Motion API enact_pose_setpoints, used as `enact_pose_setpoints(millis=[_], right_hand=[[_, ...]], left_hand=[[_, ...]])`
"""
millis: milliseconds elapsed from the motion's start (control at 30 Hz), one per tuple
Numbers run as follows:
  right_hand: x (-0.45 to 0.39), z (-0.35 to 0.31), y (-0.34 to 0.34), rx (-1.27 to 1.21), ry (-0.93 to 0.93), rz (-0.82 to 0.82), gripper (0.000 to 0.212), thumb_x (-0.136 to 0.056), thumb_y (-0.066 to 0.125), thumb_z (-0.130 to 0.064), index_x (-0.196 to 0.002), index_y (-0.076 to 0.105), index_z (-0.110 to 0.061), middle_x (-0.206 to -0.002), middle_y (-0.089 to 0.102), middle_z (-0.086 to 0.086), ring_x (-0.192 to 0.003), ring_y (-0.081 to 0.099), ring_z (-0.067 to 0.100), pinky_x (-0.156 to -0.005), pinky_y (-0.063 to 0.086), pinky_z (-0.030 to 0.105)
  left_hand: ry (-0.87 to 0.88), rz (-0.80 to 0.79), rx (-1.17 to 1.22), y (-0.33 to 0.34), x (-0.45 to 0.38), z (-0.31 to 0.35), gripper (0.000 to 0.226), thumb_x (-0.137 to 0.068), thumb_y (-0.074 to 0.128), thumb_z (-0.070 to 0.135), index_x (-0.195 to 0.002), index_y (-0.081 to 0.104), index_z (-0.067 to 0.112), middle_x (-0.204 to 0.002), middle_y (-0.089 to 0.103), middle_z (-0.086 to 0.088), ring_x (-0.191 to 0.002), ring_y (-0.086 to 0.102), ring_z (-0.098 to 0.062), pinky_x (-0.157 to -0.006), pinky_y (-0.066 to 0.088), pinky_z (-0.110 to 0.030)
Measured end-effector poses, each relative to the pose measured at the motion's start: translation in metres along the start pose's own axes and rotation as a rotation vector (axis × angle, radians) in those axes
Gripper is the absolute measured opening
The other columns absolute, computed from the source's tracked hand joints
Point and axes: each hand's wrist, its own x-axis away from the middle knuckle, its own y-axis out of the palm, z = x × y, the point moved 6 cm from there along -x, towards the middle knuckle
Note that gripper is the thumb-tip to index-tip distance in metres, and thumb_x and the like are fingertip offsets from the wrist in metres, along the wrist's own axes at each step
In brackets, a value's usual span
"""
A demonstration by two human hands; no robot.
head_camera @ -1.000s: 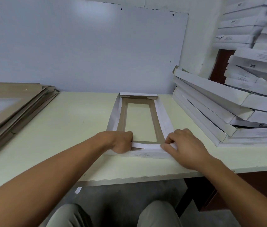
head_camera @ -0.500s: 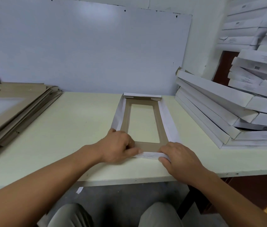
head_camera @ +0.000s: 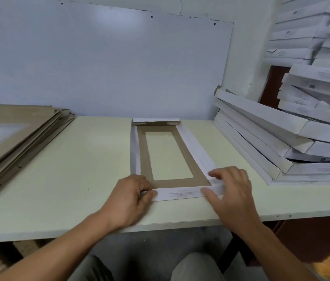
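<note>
At the bottom edge of the frame I see grey trousers [head_camera: 196,268], soft cloth over two knees, and above them two bare forearms reaching up onto the table [head_camera: 58,169]. The table is a smooth, pale cream board with a thin, chipped front edge.

The left hand [head_camera: 131,197] sits just left of centre, its fingers curled tight and its thumb pinching the left end of the near flap [head_camera: 180,194]. The right hand [head_camera: 231,195] lies just right of centre, fingers loosely spread. Its thumb presses flat on the right end of that flap while the fingers rest over the corner beyond it.

The box blank [head_camera: 172,182] lies flat in the middle of the frame, long and narrow, running away from me. Its inner face is matte brown cardboard with a tall rectangular window cut through it, so the cream table shows inside. White flaps border all four sides. The near one is smooth white card with a few lines of small grey print, too blurred to read, and the far one is folded up.

At middle left lies a slumped pile of flat brown blanks [head_camera: 8,138], rough-edged and fanned out. At the right, slim white boxes [head_camera: 271,142] are stacked askew, with more piled in the upper right. A glossy white panel [head_camera: 99,67] fills the upper half.
</note>
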Motion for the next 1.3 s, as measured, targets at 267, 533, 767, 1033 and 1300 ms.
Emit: enact_pose_setpoints(millis=[267, 533, 767, 1033, 1300], right_hand=[[0.022, 0.000, 0.023, -0.665, 0.572, -0.097, 0.039, -0.087, 0.064, -0.056, -0.111, 0.059, -0.026, -0.073, 0.072, -0.004, -0.044, 0.059, 0.013, -0.043, 0.047, 0.025], [0.006, -0.028, 0.017, -0.860, 0.453, -0.049, 0.020, -0.093, 0.067, -0.031, -0.093, 0.047, -0.034, -0.067, 0.064, 0.005, -0.042, 0.055, 0.019, -0.039, 0.043, 0.027], [-0.009, -0.029, -0.023, -0.617, 0.228, 0.066, 0.026, -0.084, 0.068, -0.035, -0.087, 0.042, -0.036, -0.067, 0.057, -0.001, -0.053, 0.057, 0.014, -0.046, 0.045, 0.025], [-0.042, 0.000, -0.089, -0.606, 0.208, 0.238, 0.025, -0.073, 0.066, -0.044, -0.090, 0.049, -0.036, -0.072, 0.063, -0.007, -0.055, 0.059, 0.009, -0.048, 0.046, 0.026], [-0.072, 0.057, -0.143, -0.866, 0.453, 0.468, 0.009, -0.089, 0.056, -0.017, -0.083, 0.049, -0.016, -0.048, 0.044, 0.002, -0.030, 0.030, 0.012, -0.037, 0.024, 0.015]], left_hand=[[-0.077, 0.302, 0.114, 0.008, 0.011, 0.061, 0.030, -0.094, 0.051, 0.029, -0.067, 0.039, 0.031, -0.064, 0.039, 0.012, -0.064, 0.042, -0.015, -0.060, 0.039, -0.036], [0.011, 0.214, 0.149, 0.026, 0.018, 0.090, 0.026, -0.096, 0.044, 0.023, -0.070, 0.040, 0.027, -0.066, 0.040, 0.010, -0.065, 0.040, -0.014, -0.063, 0.036, -0.037], [0.125, 0.211, 0.253, 0.016, 0.023, 0.085, 0.021, -0.095, 0.051, 0.041, -0.112, 0.057, 0.031, -0.099, 0.054, 0.018, -0.095, 0.054, -0.011, -0.080, 0.043, -0.021], [-0.026, 0.255, 0.184, 0.012, 0.020, 0.033, 0.025, -0.094, 0.047, 0.047, -0.110, 0.058, 0.031, -0.104, 0.051, 0.022, -0.098, 0.055, -0.006, -0.080, 0.041, -0.013], [-0.034, 0.206, 0.166, 0.022, 0.021, 0.025, 0.003, -0.095, 0.058, 0.031, -0.096, 0.056, 0.033, -0.096, 0.051, 0.020, -0.092, 0.053, -0.005, -0.073, 0.039, -0.014]])
